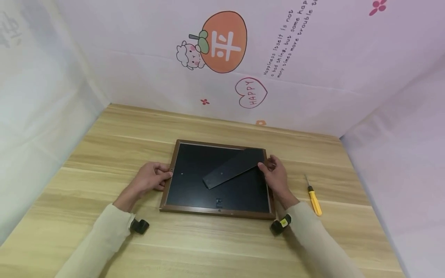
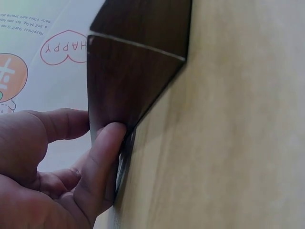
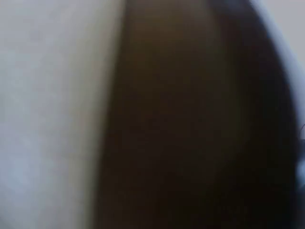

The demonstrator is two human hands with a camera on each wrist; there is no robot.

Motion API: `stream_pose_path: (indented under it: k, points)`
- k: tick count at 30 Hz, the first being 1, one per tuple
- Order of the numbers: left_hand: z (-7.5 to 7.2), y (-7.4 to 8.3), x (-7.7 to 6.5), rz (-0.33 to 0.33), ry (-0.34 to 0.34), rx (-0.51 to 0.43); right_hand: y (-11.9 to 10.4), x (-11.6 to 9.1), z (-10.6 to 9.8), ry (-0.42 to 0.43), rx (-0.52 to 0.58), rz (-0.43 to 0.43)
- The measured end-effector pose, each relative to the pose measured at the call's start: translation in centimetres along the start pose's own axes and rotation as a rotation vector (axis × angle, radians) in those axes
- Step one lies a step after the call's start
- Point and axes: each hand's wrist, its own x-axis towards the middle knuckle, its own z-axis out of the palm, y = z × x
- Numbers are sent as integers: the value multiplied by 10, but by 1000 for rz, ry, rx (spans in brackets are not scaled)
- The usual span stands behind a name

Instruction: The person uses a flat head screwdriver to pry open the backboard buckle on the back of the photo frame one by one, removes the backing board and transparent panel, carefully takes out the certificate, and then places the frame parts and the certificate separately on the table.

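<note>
A brown picture frame (image 1: 191, 210) lies back side up on the wooden table, its black backing board (image 1: 194, 158) showing. Slanting across that board is a black easel stand leg (image 1: 233, 170). My left hand (image 1: 149, 175) pinches the left side of the frame; in the left wrist view, thumb and fingers hold the brown edge (image 2: 114, 81). At the opposite side my right hand (image 1: 277, 179) grips the frame, its thumb over the rim near the upper end of the leg. The right wrist view is mostly a dark, blurred brown surface close to the camera.
A screwdriver (image 1: 314, 200) with a yellow handle lies on the table (image 1: 208, 247) to the right of my right hand. Behind the table's far edge hangs a printed white cloth (image 1: 146, 69), with plain cloth walls at both sides.
</note>
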Motion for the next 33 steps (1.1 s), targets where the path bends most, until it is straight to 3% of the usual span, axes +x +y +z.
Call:
stream_pose_path:
  k: [2, 5, 8, 10, 13, 17, 25, 33]
  points:
    - [0, -1, 0, 2, 0, 3, -10, -4, 2, 0, -123, -112]
    - [-1, -2, -1, 6, 3, 4, -31, -16, 15, -57, -312, -355]
    - [-3, -2, -2, 7, 6, 5, -53, -30, 37, -225, -479, -569]
    - [-2, -1, -2, 13, 6, 0, -63, -36, 51, -350, -575, -648]
    - [-1, -1, -2, 24, 5, -3, -70, -38, 66, -484, -666, -711]
    - [-1, -3, -1, 23, 10, -5, -72, -34, 76, -556, -685, -722]
    - [0, -3, 0, 37, 13, -4, -70, -23, 78, -583, -649, -744]
    - [0, -5, 1, 37, 20, -3, -68, -20, 80, -600, -710, -896]
